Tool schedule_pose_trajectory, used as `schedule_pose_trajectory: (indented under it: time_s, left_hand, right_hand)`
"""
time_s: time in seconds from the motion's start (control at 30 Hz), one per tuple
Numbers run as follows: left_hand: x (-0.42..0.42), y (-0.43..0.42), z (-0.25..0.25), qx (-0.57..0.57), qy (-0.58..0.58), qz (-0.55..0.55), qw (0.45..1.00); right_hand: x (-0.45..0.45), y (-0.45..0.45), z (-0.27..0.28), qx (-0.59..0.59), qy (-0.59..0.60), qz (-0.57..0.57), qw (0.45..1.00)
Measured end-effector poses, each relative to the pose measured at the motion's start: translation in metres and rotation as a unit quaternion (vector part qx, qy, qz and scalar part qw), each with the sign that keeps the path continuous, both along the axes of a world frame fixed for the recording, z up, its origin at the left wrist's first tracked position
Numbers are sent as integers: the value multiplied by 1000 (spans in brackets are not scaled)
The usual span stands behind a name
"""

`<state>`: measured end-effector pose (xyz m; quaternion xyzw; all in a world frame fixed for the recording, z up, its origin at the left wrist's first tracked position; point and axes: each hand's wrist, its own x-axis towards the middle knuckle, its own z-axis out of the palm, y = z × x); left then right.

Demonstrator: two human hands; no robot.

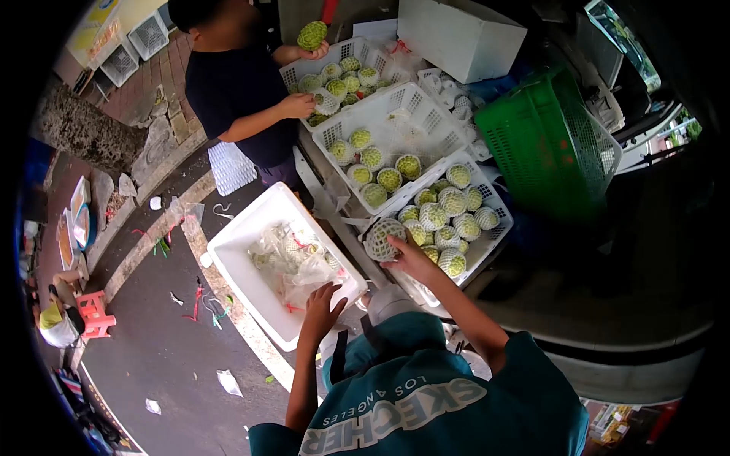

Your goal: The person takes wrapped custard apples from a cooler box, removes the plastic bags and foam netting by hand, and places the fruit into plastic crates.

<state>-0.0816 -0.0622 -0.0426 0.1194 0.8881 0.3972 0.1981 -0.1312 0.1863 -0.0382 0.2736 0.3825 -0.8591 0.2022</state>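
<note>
My right hand (411, 260) is closed round a sugar apple in a white foam net (385, 239), held above the near corner of a white crate (496, 237). That crate is full of netted green sugar apples (452, 201). My left hand (322, 310) is open, fingers apart, at the near rim of a white foam box (236, 228). Inside the box lie crumpled clear plastic and foam nets (293, 262). Beyond, a middle white crate (433, 114) holds several netted sugar apples (389, 179) at its near left side.
Across from me a person in a dark shirt (236, 83) holds up a bare sugar apple (312, 36) over another fruit crate (369, 53). A green crate (525, 144) and a white box (460, 38) stand at the back. Litter (228, 382) dots the ground at left.
</note>
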Motion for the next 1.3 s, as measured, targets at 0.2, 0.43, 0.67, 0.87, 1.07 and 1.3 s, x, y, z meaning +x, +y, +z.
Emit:
schedule_pose_trajectory:
  time_s: [0.2, 0.43, 0.67, 0.87, 1.07, 1.3]
  left_hand:
    - [44, -23, -61, -67, -64, 175, 980]
    - [110, -53, -125, -101, -77, 301, 945]
    - [91, -105, -153, -263, 28, 407, 874]
    - [36, -174, -204, -239, 28, 519, 820]
    - [11, -210, -250, -269, 17, 496, 825]
    - [12, -207, -252, -261, 104, 512, 812]
  right_hand:
    - [-132, 95, -43, 434, 68, 131, 889]
    - [-268, 139, -160, 797, 220, 261, 497]
    - [-307, 140, -243, 859, 153, 311, 377]
    - [-318, 158, -250, 804, 156, 418, 394]
    - [-254, 36, -173, 748, 380, 284, 464]
    - [-89, -185, -189, 498, 439, 467, 584]
